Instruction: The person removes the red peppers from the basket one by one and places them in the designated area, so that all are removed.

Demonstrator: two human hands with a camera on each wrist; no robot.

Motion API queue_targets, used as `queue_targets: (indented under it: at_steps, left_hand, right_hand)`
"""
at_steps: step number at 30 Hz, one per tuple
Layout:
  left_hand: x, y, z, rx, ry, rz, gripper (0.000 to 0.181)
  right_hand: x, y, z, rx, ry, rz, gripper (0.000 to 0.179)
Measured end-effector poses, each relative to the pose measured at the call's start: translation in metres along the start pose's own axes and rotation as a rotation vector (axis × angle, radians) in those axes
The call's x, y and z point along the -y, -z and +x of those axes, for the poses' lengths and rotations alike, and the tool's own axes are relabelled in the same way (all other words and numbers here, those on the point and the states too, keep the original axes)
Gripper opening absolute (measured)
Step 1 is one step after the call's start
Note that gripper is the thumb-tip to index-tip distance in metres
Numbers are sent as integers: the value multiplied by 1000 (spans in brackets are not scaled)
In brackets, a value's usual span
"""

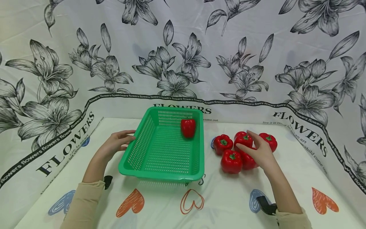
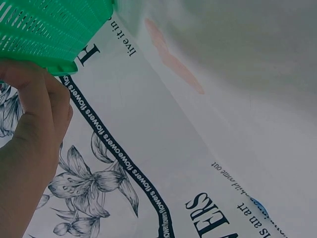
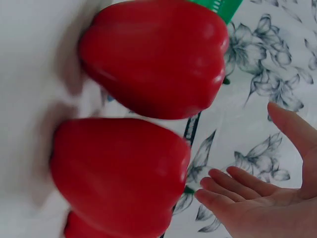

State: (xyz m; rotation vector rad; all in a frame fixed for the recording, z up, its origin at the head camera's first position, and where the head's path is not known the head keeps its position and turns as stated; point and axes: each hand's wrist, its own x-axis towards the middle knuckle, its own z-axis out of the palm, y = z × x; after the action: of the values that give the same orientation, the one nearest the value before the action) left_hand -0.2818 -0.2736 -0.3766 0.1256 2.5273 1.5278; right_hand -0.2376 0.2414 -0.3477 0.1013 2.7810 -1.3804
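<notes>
A green plastic basket [image 1: 171, 176] with slotted sides stands on the cloth, one red bell pepper [image 1: 188, 128] lying at its back right inside. My left hand [image 1: 117, 143] is at the basket's left rim, fingertips against its outer side; the left wrist view shows the hand [image 2: 34, 109] beside the green rim [image 2: 62, 67], fingertips partly hidden. Right of the basket sits a cluster of several red bell peppers [image 1: 231, 162]. Over that cluster my right hand [image 1: 261, 152] spreads thumb and fingers. In the right wrist view the hand [image 3: 262, 198] is empty, apart from the two nearest peppers [image 3: 119, 173].
The light cloth [image 1: 160, 203] printed with hearts covers the table. Behind it rises a white backdrop [image 1: 206, 86] with black flower drawings. One more pepper [image 1: 268, 142] sits at the cluster's far right, beyond the right hand.
</notes>
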Motion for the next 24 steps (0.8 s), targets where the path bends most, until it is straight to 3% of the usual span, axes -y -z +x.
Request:
queue_targets:
  at_steps: [9,24]
  left_hand:
    - [-1,-1,1,1,8,9,65]
    - [-1,-1,1,-1,21,0,65]
  right_hand:
    - [33,-22,18,44,89,86,87]
    - [81,-75,63,104,209,189,79]
